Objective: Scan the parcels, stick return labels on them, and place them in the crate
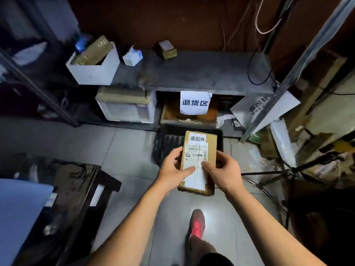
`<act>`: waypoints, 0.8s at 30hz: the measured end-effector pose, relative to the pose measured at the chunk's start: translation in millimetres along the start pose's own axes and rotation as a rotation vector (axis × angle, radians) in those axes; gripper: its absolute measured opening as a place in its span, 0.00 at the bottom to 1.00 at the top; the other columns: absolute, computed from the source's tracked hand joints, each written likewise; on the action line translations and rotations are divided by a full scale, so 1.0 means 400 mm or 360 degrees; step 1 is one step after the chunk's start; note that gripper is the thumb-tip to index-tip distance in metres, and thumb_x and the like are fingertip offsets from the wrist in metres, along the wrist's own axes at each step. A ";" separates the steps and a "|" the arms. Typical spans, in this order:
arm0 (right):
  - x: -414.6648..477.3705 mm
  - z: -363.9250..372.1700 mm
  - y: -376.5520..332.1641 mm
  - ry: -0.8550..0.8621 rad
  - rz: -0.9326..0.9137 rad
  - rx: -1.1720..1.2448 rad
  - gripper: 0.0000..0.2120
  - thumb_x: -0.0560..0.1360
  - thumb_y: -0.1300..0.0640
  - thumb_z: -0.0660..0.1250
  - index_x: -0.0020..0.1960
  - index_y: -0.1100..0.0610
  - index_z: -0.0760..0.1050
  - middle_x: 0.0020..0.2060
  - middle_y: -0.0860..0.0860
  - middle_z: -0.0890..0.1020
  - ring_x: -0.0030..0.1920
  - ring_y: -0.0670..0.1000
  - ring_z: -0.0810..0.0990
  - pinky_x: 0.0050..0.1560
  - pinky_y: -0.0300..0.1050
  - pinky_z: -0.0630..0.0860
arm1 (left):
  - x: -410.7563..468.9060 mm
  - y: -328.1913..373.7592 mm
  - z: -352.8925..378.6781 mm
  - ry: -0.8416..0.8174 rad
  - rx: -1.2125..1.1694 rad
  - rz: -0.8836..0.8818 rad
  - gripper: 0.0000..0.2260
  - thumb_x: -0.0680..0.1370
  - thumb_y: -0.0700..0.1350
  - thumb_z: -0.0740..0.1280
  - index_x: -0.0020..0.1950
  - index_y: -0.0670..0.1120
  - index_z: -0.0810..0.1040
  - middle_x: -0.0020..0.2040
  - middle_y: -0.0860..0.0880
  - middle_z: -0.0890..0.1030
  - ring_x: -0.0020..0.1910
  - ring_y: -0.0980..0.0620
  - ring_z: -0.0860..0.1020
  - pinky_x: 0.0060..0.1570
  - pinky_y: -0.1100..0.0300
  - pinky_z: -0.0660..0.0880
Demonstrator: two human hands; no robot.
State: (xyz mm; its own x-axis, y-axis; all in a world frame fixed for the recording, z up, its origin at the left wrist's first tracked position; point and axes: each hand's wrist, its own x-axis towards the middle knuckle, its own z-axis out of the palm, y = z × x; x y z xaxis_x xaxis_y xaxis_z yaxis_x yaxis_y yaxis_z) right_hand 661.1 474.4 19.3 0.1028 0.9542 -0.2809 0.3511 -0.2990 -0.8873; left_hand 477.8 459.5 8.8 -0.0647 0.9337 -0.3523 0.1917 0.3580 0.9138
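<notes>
I hold a flat brown cardboard parcel (209, 148) in both hands, just above the near edge of a black plastic crate (169, 143) on the floor. A white return label (197, 138) sits at the parcel's far end, and a long white shipping label with barcodes covers its middle. My left hand (173, 167) grips the parcel's left side, thumb on top. My right hand (223, 170) grips the right side, thumb on the shipping label. The crate's ribbed bottom shows to the left of the parcel.
A grey shelf (201, 73) stands behind the crate with a white paper sign (195, 102) hanging from its edge. On it are a small brown box (167, 49) and a white bin (96, 68). A dark stool (76, 191) is at left, a tripod (284, 175) at right, my red shoe (196, 225) below.
</notes>
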 end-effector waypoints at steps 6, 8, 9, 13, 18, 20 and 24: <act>0.289 0.132 0.038 -0.0258 0.0094 0.0069 0.21 0.74 0.58 0.76 0.65 0.49 0.78 0.53 0.43 0.86 0.54 0.43 0.84 0.59 0.52 0.83 | 0.283 -0.088 -0.055 0.0065 -0.0058 -0.0197 0.33 0.73 0.43 0.77 0.72 0.66 0.71 0.62 0.66 0.80 0.65 0.62 0.75 0.58 0.54 0.80; 0.358 0.171 0.051 -0.0311 0.0138 0.0060 0.20 0.74 0.59 0.76 0.62 0.44 0.78 0.52 0.41 0.86 0.54 0.43 0.84 0.59 0.51 0.82 | 0.350 -0.130 -0.071 0.0045 -0.0050 -0.0266 0.36 0.73 0.44 0.77 0.76 0.66 0.67 0.66 0.62 0.79 0.69 0.60 0.73 0.63 0.53 0.78; 0.397 0.197 0.063 -0.0344 0.0164 0.0055 0.20 0.75 0.60 0.76 0.62 0.44 0.78 0.52 0.42 0.86 0.55 0.44 0.84 0.59 0.51 0.82 | 0.388 -0.156 -0.080 0.0033 -0.0049 -0.0290 0.37 0.74 0.44 0.76 0.76 0.67 0.65 0.66 0.62 0.79 0.68 0.61 0.74 0.63 0.54 0.78; 0.533 0.320 0.108 -0.0423 0.0281 0.0088 0.19 0.76 0.66 0.73 0.62 0.47 0.79 0.52 0.43 0.86 0.55 0.44 0.84 0.61 0.48 0.81 | 0.547 -0.254 -0.127 0.0015 -0.0056 -0.0375 0.37 0.76 0.40 0.74 0.75 0.69 0.64 0.65 0.60 0.81 0.64 0.60 0.78 0.59 0.56 0.80; 0.717 0.493 0.182 -0.0420 0.0370 0.0115 0.21 0.77 0.70 0.69 0.58 0.45 0.79 0.47 0.39 0.87 0.50 0.39 0.85 0.48 0.33 0.81 | 0.770 -0.391 -0.201 -0.0044 -0.0006 -0.0395 0.38 0.76 0.38 0.73 0.78 0.66 0.63 0.63 0.60 0.82 0.62 0.61 0.79 0.62 0.55 0.79; 0.805 0.569 0.232 -0.0433 0.0408 0.0143 0.22 0.78 0.70 0.68 0.59 0.43 0.78 0.48 0.40 0.87 0.50 0.40 0.85 0.46 0.35 0.81 | 0.868 -0.457 -0.233 -0.0102 0.0033 -0.0365 0.38 0.76 0.39 0.73 0.79 0.66 0.61 0.66 0.59 0.80 0.67 0.59 0.77 0.67 0.51 0.77; 0.957 0.699 0.371 -0.0411 0.0482 0.0121 0.22 0.78 0.68 0.69 0.60 0.42 0.80 0.48 0.39 0.87 0.49 0.41 0.86 0.43 0.42 0.84 | 1.036 -0.594 -0.259 -0.0239 0.0184 -0.0343 0.38 0.78 0.42 0.71 0.80 0.65 0.56 0.72 0.56 0.76 0.71 0.54 0.74 0.67 0.47 0.76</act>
State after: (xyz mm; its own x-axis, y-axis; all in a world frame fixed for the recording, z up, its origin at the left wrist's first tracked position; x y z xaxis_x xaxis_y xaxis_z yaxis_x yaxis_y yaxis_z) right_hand 492.2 793.3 -322.1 -0.0496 0.7925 -0.6079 0.2698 -0.5754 -0.7721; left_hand 304.0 762.2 -333.4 0.0284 0.8214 -0.5696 0.3001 0.5366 0.7887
